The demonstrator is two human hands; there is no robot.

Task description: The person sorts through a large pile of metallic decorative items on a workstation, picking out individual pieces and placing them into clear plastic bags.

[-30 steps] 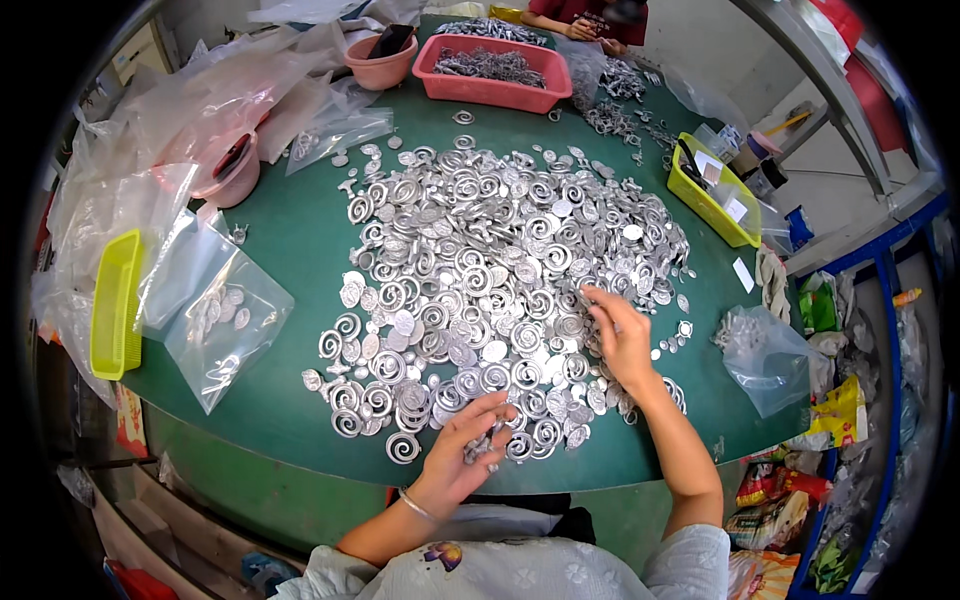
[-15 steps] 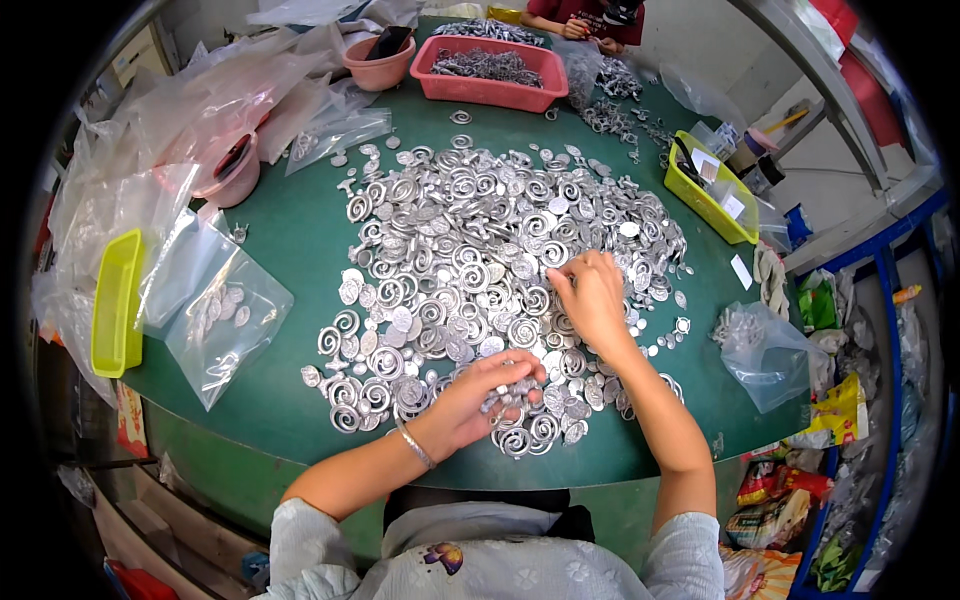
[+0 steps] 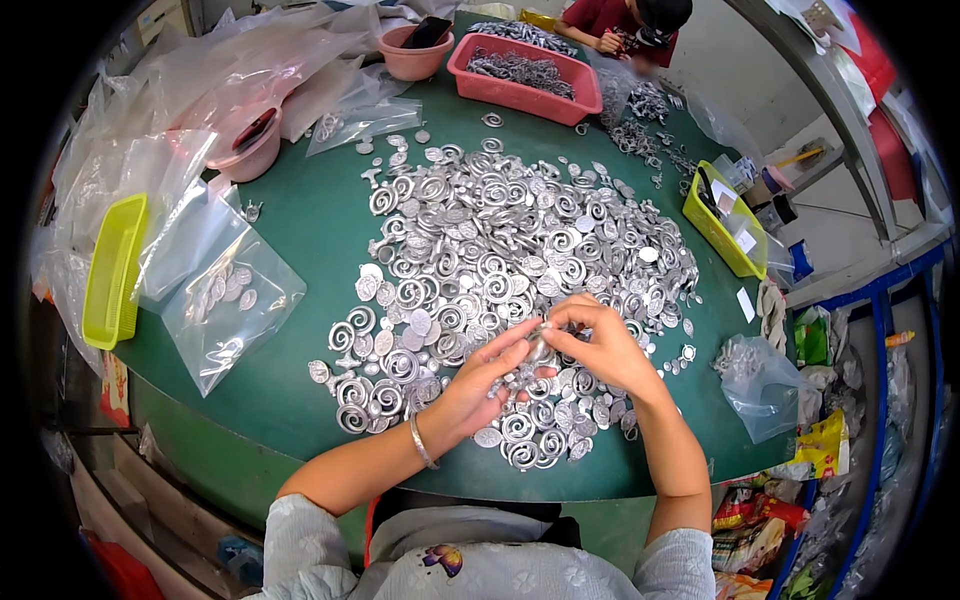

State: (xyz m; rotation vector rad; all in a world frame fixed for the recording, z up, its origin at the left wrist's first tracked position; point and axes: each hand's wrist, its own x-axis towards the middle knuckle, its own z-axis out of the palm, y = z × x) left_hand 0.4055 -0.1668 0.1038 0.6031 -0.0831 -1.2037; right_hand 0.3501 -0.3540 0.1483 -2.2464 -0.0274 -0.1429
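A wide heap of silver metal pendants, spirals and oval medallions among them, lies on the green table. Over its near edge my left hand is cupped palm up, with several small silver pieces in the palm and fingers. My right hand meets its fingertips. Its thumb and forefinger pinch a small silver piece whose exact kind is too small to tell.
Pink basket of metal parts stands at the back, before a person at work. Yellow-green trays flank the table. Plastic bags with pendants lie left; another bag lies right. Pink bowls stand back left.
My right hand has come from the heap toward me and leftward to my left hand, and now pinches a small piece there. The view has shifted slightly.
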